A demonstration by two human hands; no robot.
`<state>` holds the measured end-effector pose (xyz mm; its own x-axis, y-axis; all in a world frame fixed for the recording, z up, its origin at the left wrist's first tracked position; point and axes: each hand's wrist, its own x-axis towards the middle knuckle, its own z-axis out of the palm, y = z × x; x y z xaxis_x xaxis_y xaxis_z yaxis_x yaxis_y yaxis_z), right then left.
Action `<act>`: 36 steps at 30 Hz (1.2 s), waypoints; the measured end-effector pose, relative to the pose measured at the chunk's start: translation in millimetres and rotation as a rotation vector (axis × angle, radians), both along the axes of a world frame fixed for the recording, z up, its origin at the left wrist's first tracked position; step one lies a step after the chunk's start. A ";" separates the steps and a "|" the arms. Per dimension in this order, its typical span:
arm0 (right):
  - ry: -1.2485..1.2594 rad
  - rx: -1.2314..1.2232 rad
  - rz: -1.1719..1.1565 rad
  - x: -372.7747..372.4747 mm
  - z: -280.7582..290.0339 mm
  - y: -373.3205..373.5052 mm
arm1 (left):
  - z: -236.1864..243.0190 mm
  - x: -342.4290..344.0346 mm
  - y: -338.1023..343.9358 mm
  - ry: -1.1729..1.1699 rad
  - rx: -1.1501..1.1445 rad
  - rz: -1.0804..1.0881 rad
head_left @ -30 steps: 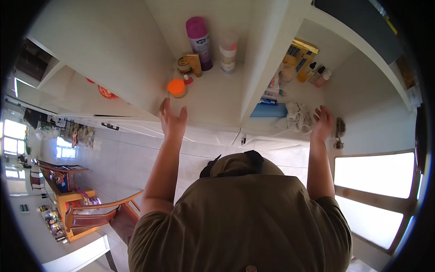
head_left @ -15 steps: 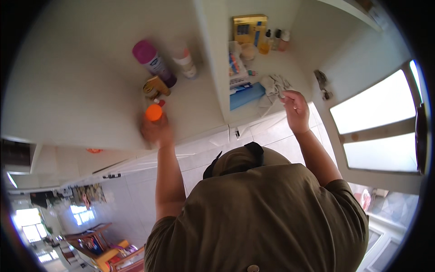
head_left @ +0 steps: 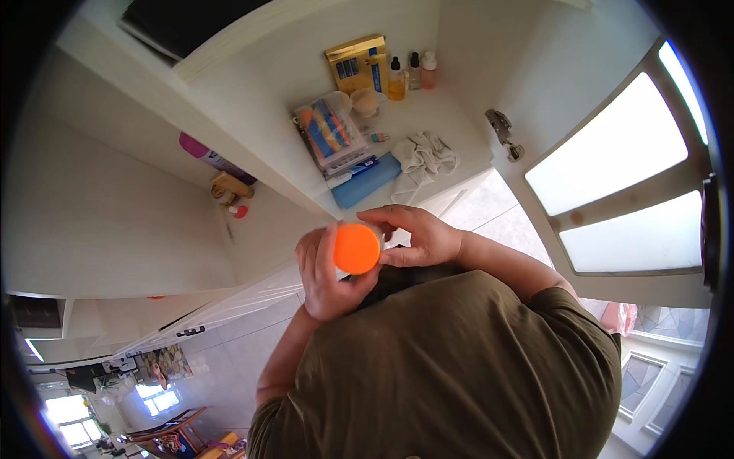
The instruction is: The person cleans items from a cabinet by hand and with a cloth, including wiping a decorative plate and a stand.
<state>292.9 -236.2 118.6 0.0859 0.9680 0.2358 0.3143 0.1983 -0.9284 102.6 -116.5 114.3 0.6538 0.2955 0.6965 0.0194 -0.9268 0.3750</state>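
In front of my body, outside the cabinet, is a jar with an orange lid (head_left: 358,249); its body is mostly hidden by my fingers. My left hand (head_left: 325,277) wraps round the left side of the jar, its thumb below the lid. From the right, my right hand (head_left: 419,237) grips the jar between curved fingers and thumb. A crumpled whitish cloth (head_left: 427,156) lies on the right shelf just beyond my right hand, apart from it. Beside the cloth lies a light blue flat packet (head_left: 368,180).
A divider (head_left: 252,153) splits the cabinet. Right side: a clear box (head_left: 327,131), gold carton (head_left: 358,65) and small bottles (head_left: 396,79). Left side: a purple spray can (head_left: 218,159) and gold-brown container (head_left: 229,186). An open door (head_left: 612,176) with lit panes stands at the right.
My left hand has brought the orange-lidded jar out of the left compartment, rightward and toward me. My right hand has left the cloth and taken hold of the jar too. The view has shifted right.
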 end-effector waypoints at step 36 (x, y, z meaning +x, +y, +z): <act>-0.594 -0.379 -0.723 194.3 -79.0 132.7 | -108.0 -98.9 -39.8 0.172 -0.799 0.531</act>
<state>487.2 -103.5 39.6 0.6503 0.7503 0.1190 0.6744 -0.4980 -0.5451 3.6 -156.3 6.3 0.3729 0.9252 0.0707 0.4745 -0.2557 0.8423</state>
